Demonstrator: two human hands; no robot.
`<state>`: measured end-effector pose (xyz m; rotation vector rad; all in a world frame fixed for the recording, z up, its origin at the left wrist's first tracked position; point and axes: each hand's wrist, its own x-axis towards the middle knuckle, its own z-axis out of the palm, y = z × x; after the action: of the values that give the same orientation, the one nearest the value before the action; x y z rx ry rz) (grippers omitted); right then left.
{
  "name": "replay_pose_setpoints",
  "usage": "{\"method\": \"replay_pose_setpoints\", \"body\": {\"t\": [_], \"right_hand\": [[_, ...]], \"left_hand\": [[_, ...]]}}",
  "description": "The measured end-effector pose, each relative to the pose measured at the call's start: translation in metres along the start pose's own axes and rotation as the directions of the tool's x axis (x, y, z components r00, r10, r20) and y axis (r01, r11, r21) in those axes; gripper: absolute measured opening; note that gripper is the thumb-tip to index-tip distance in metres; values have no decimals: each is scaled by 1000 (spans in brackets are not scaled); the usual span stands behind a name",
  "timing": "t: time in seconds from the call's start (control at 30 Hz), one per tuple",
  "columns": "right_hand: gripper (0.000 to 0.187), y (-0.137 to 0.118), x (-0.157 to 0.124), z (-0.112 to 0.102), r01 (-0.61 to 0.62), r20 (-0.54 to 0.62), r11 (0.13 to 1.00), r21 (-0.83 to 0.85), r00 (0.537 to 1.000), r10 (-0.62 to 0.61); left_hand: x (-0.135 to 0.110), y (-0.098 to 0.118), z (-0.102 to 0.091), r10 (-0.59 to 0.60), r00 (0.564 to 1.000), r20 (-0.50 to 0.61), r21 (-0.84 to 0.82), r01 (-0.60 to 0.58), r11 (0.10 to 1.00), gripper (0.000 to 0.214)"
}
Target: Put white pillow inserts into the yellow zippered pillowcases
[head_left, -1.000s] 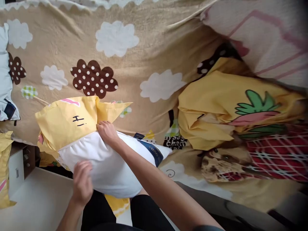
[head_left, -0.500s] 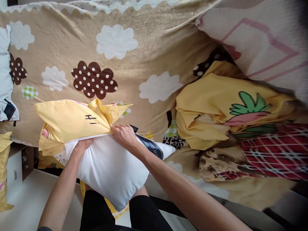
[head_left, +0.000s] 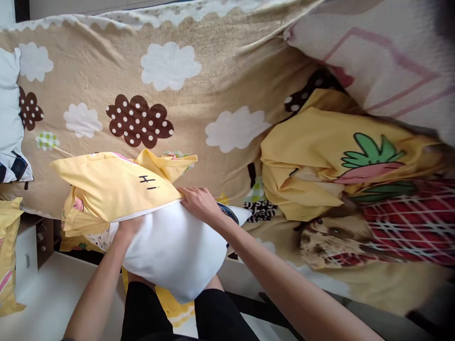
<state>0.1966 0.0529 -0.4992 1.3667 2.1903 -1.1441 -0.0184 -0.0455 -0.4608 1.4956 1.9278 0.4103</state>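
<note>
A white pillow (head_left: 177, 255) lies across my lap against the bed's edge, partly inside a yellow pillowcase (head_left: 117, 180) printed with "Hi". My right hand (head_left: 199, 203) is closed on the pillowcase's open edge, at the pillow's upper right. Lower left, my left hand (head_left: 130, 232) presses on the white pillow just under that edge; its fingers are smeared by motion and partly hidden. Past my right hand, a dark blue label (head_left: 227, 212) shows on the pillow's corner. The pillow's far end is covered by the pillowcase.
The bed has a beige cloud-patterned blanket (head_left: 199, 123). On its right lie a crumpled yellow pillowcase (head_left: 302, 142), a red plaid cloth (head_left: 412, 227) and a pale pink-lined cloth (head_left: 384, 57). Another white pillow (head_left: 9, 109) is at the far left, above a white cabinet (head_left: 26, 255).
The pillowcase's edge has slid right and down over the pillow, with my right hand on it. Less of the blue label shows. My left hand has shifted slightly right and down.
</note>
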Motion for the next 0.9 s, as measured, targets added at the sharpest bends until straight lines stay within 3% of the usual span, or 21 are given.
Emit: {"method": "replay_pose_setpoints", "body": {"t": [0.07,0.1,0.13,0.17,0.2,0.23,0.27,0.3,0.33,0.37,0.4,0.47,0.57,0.63,0.7,0.83,0.9], "right_hand": [[32,8,-11,3,39,-153,998,50,988,-31],[33,6,-23,5,70,-253,995,75,966,-49],[33,0,-39,10,115,-359,988,100,931,-72],[32,-10,-56,16,176,-449,976,129,888,-101],[29,-25,-75,25,247,-502,955,163,854,-135],[25,-42,-94,37,340,-533,916,212,826,-183],[24,-62,-112,51,438,-529,855,278,813,-245],[22,-83,-127,68,503,-470,792,346,824,-317],[20,-104,-138,86,534,-394,750,391,833,-388],[20,-123,-145,105,519,-309,752,406,853,-422],[22,-140,-148,123,494,-243,771,403,869,-430],[41,-165,-143,153,396,-156,846,356,918,-364],[63,-178,-118,178,277,-118,926,255,960,-255],[65,-173,-100,180,283,-116,939,194,958,-264],[63,-164,-84,173,316,-130,935,159,946,-297],[49,-147,-64,137,327,-125,919,220,944,-306],[43,-141,-57,112,347,-48,878,328,935,-352]], "left_hand": [[-41,25,10,139,983,120,24,-143,989,44],[-67,33,11,252,949,188,42,-264,963,51],[-96,36,10,335,918,211,56,-354,934,55],[-124,33,7,349,928,132,56,-358,932,55],[-150,24,3,260,965,-33,52,-258,965,49],[-171,11,0,47,968,-246,34,-39,999,39],[-187,-7,-3,-202,882,-425,-43,204,978,30],[-196,-27,-5,-422,753,-504,-166,396,903,28],[-199,-47,-5,-573,640,-512,-282,505,816,31],[-195,-66,-5,-664,575,-478,-368,555,746,37],[-187,-83,-4,-704,568,-426,-422,563,710,43],[-162,-107,-3,-692,630,-352,-458,529,714,49],[-126,-117,-2,-657,676,-334,-465,488,739,41],[-115,-111,-1,-654,659,-373,-460,480,747,34],[-116,-100,1,-660,613,-434,-448,489,748,28],[-142,-75,10,-686,521,-508,-449,520,727,27],[-158,-63,16,-716,534,-450,-475,536,698,30]]}}
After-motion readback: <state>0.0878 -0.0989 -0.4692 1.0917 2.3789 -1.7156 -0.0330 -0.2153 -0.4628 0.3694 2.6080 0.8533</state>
